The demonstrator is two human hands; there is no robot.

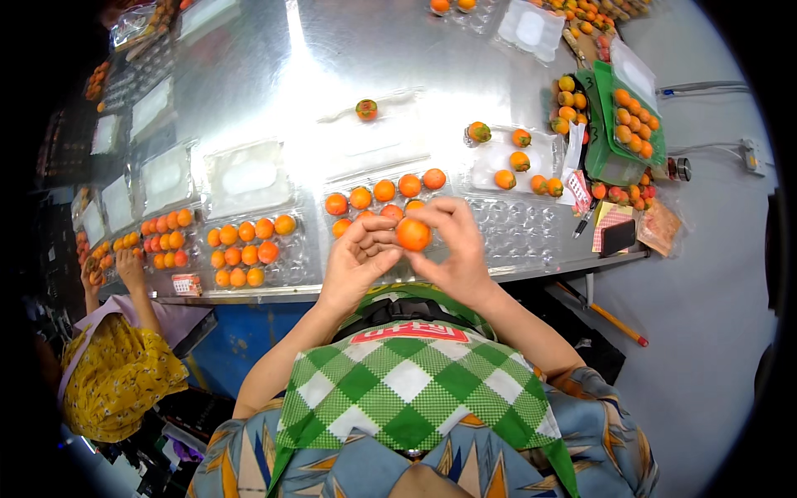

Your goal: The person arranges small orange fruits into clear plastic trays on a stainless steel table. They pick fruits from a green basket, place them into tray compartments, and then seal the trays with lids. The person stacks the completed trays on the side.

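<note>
An orange persimmon (413,234) is between my two hands, above the near edge of the metal table. My right hand (457,252) grips it with thumb and fingers. The curled fingers of my left hand (361,261) are at its left side; whether they touch it I cannot tell. Beneath and behind my hands lies a clear plastic tray with rows of persimmons (384,189), partly hidden. To its right is an empty clear tray with round hollows (514,233). A persimmon with green calyx (366,109) sits farther back on an open lid (373,140).
Loose persimmons (519,161) lie on a padded lid at right. Beyond are a green crate (607,149), a phone (617,238) and pens (584,221). At left, another filled tray (247,254) adjoins a co-worker's hands (129,269) among more trays.
</note>
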